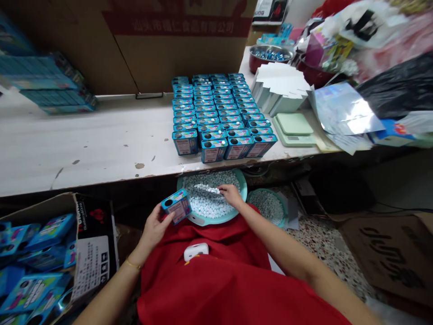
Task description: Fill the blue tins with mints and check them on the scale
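Observation:
My left hand grips a small blue tin by its lower side, its printed top with a round black hole tilted up. To the right, my right hand is closed on a scoop heaped with white pellets; the pellets hide most of the scoop. It hovers over a round turquoise basin full of the same pellets. The tin is at the basin's left rim, apart from the scoop. On the bench just above stand several rows of similar blue tins, some with white pellets on top.
A cardboard box of blue tins stands at lower left. On the white bench are stacked tins, folded white card and a pale green scale. A smaller pellet basin sits right. A white case rests on red cloth.

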`<state>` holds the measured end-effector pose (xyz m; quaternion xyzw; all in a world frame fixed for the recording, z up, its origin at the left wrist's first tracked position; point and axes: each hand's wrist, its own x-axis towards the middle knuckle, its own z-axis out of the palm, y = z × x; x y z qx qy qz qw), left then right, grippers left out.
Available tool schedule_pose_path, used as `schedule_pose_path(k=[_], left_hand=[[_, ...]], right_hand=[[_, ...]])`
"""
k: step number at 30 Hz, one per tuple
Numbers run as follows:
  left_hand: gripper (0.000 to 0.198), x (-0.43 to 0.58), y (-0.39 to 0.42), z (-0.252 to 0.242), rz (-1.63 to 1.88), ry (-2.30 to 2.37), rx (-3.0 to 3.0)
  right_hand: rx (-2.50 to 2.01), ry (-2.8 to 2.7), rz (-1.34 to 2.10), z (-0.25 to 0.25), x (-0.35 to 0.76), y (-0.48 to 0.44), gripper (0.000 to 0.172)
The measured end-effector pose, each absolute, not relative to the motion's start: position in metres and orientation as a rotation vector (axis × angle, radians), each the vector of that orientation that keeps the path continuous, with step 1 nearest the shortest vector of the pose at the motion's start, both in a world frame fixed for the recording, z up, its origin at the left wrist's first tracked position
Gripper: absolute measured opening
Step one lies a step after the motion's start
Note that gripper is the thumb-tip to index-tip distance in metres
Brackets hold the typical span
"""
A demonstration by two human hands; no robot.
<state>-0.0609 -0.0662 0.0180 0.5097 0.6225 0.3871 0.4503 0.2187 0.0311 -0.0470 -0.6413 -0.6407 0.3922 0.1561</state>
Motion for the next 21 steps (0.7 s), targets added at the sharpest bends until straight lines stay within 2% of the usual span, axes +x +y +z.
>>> schedule_pose_path(k=[6,10,15,21], left_hand=[[0.045,-0.031,-0.026,0.002,0.924,1.426,1.465],[0.042,-0.013,-0.017,-0.002,0.877,1.460,1.658],[0.037,-0.002,-0.019,0.005,0.812,1.444,1.852],[0.037,0.000,-0.020,-0.004,0.761,1.461,1.907]], right_hand=[[-1.641,-1.909,1.024,0.025,0.249,0.032,0.027],[-1.605,-2.204,0.949,0.063,0.244,0.032,0.028],[-1.797,-2.607,0.658,0.101,0.222,0.027,0.032],[-1.751,-2.827,0.468,0.127,0.190,0.022,0.028]])
